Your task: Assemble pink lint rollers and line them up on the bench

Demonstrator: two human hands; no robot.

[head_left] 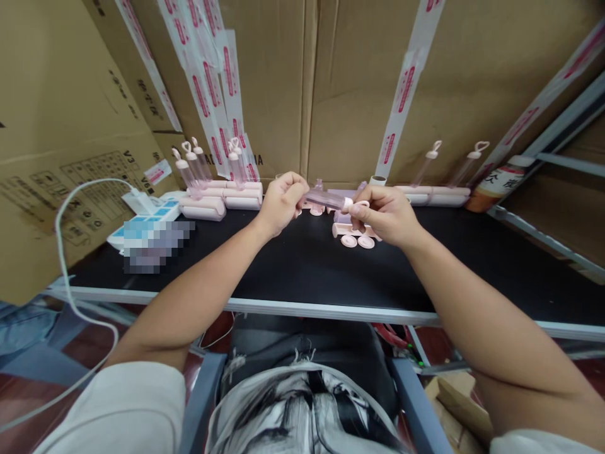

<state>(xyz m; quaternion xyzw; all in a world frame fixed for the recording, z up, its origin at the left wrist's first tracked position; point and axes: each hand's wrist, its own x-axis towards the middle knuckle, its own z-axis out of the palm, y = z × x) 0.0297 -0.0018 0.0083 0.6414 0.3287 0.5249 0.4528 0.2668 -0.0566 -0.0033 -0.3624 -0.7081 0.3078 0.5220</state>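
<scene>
Between my hands lies a clear pinkish tube [325, 199], held nearly level above the table. My left hand [282, 203] is closed, its fingertips pinching the tube's left end. At the other end is a pale pink cap [348, 205] with a loop handle, gripped by the closed fingers of my right hand [390, 213]. Whether the cap is fully seated on the tube I cannot tell. Just below my right hand are a pink half-cylinder piece [343, 230] and two round pink discs [358, 242]. More pink and lilac parts behind are partly covered by the tube and hands.
Upright capped tubes [190, 165] stand in pink cylindrical bases [203, 208] at the back left, with similar bases [447, 196] at the back right. A power strip [158, 217] with a white cable is left, a bottle [503, 183] far right. Cardboard [278, 82] walls the back.
</scene>
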